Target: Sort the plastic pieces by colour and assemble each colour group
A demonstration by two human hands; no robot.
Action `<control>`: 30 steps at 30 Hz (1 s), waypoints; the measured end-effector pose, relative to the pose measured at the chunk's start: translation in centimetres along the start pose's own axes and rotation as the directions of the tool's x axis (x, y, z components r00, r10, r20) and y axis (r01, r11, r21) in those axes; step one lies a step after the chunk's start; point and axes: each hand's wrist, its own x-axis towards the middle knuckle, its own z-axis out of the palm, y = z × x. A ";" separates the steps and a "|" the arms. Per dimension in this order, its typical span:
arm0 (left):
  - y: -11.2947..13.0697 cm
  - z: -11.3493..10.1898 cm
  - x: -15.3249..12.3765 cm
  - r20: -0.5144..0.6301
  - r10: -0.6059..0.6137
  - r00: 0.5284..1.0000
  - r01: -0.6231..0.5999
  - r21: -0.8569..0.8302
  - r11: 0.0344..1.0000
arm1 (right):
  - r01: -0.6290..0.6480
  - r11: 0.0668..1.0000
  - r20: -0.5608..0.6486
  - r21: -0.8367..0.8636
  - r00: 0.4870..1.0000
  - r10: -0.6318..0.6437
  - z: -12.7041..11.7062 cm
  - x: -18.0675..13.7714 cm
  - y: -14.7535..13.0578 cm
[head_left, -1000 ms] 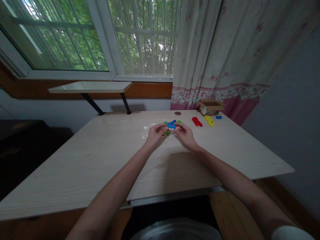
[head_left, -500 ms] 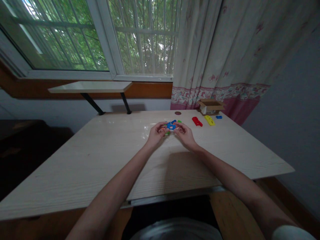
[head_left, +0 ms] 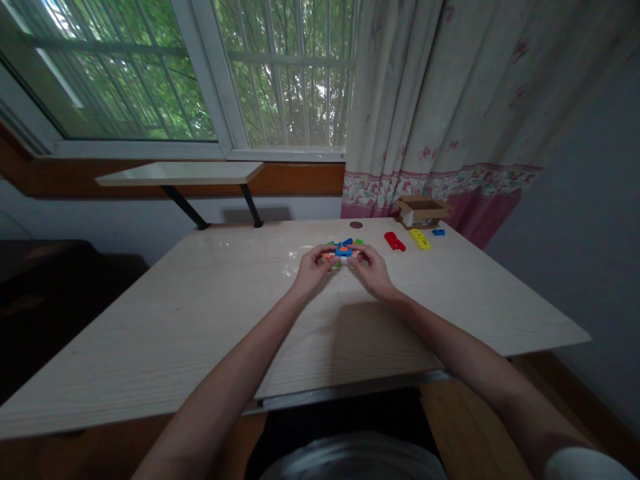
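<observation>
While the person sat at a pale wood-grain desk (head_left: pixel 150 340), the left hand (head_left: pixel 314 267) and the right hand (head_left: pixel 371 268) held a small cluster of coloured plastic pieces (head_left: pixel 340 250) between them, in the far half of the desk and near its middle from side to side. Its top blue piece (head_left: pixel 345 252) lay with the long axis almost crosswise, running from left to right, and small orange and green parts stuck out around it. The fingers of both hands were curled and closed together, and they pinched the cluster from its two sides; I could not tell which fingertip pressed which piece. To the right lay a red piece (head_left: pixel 395 241) and a yellow piece (head_left: pixel 420 239), both slanted toward the near right, and a small blue piece (head_left: pixel 438 232) close to the far edge, just beside a cardboard box (head_left: pixel 423 213). A wide stretch of desk lay between the hands and the near edge.
</observation>
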 end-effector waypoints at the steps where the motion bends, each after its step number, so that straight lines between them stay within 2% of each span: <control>1: 0.0 0.0 0.0 -0.002 0.003 1.000 -0.003 -0.003 1.000 | 0.016 1.000 0.001 -0.021 1.000 -0.016 -0.1 0.0 -0.1; 5: 0.0 0.1 0.1 -0.014 -0.006 1.000 0.005 -0.019 1.000 | 0.041 0.997 -0.007 -0.062 0.999 -0.042 -0.1 0.0 -0.3; 11: 0.3 0.1 0.0 -0.024 -0.041 0.999 0.039 -0.052 0.998 | -0.033 0.999 0.052 0.002 0.998 0.033 0.3 -0.2 0.0; 18: 0.6 0.0 0.0 -0.020 -0.096 0.995 0.095 -0.051 0.994 | 0.054 0.997 0.223 -0.049 0.974 -0.041 -0.1 -0.6 -0.3; 25: 1.1 0.1 -0.1 -0.012 -0.120 0.993 0.118 -0.094 0.989 | 0.103 0.983 0.207 -0.151 0.976 -0.070 -0.7 -0.3 -0.6; 28: 1.3 0.2 -0.2 -0.019 -0.126 0.992 0.122 -0.135 0.983 | -0.005 0.999 0.144 -0.042 0.989 0.011 -0.3 -0.1 -0.7; 30: 1.3 0.2 -0.2 -0.034 -0.118 0.992 0.112 -0.143 0.983 | -0.172 0.972 0.088 0.160 0.983 0.159 0.1 0.0 -0.7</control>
